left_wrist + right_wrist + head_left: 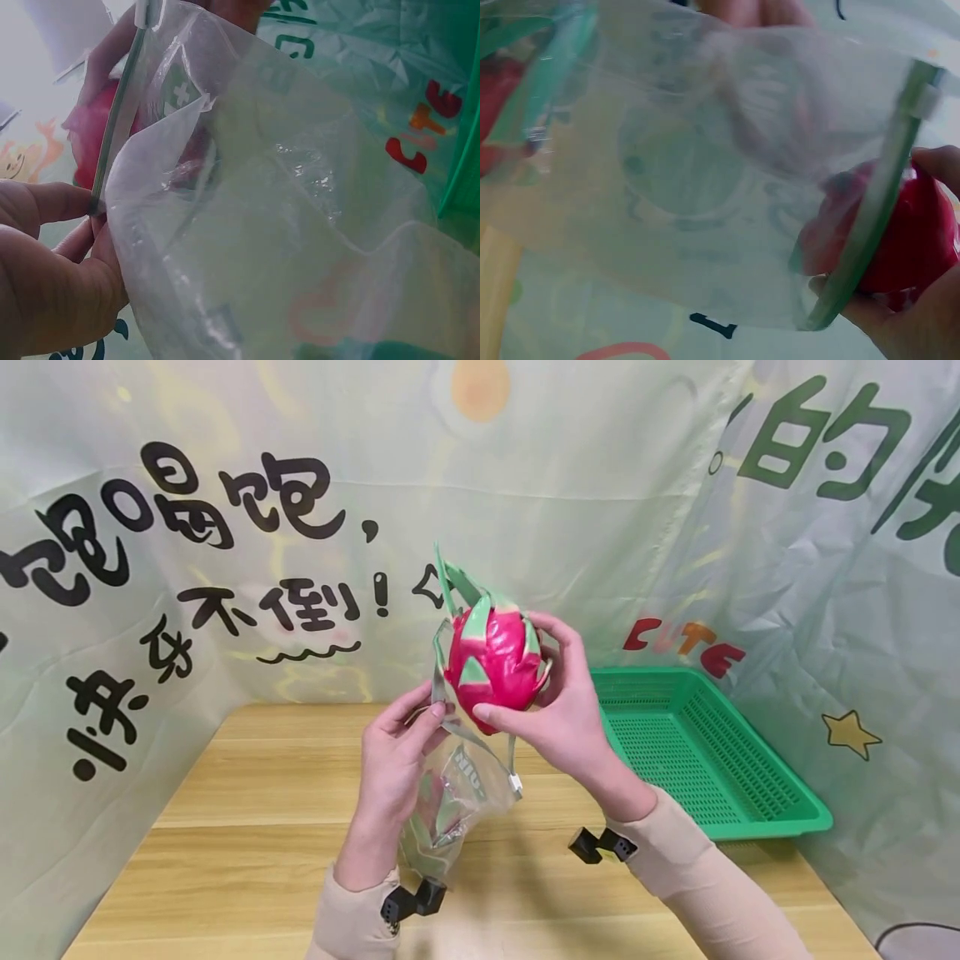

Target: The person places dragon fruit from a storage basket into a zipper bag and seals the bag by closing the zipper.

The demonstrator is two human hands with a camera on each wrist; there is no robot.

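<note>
My right hand (566,706) grips a glossy pink dragon fruit (495,652) with green-tipped scales, thumb on the near side and fingers round the far side. The fruit is at the mouth of a clear zip bag (480,768), and in the right wrist view it lies partly behind the bag's green zip strip (877,202). With thumb and fingers, my left hand (397,752) pinches the bag's rim; the left wrist view shows this pinch beside the strip (120,112). Low in the hanging bag is another pink and green thing (437,806), blurred by the plastic.
A green perforated plastic basket (780,777) stands on the right of the wooden table (247,827). A printed cloth (525,510) hangs behind the table and along both sides. The bag hangs above the table's middle.
</note>
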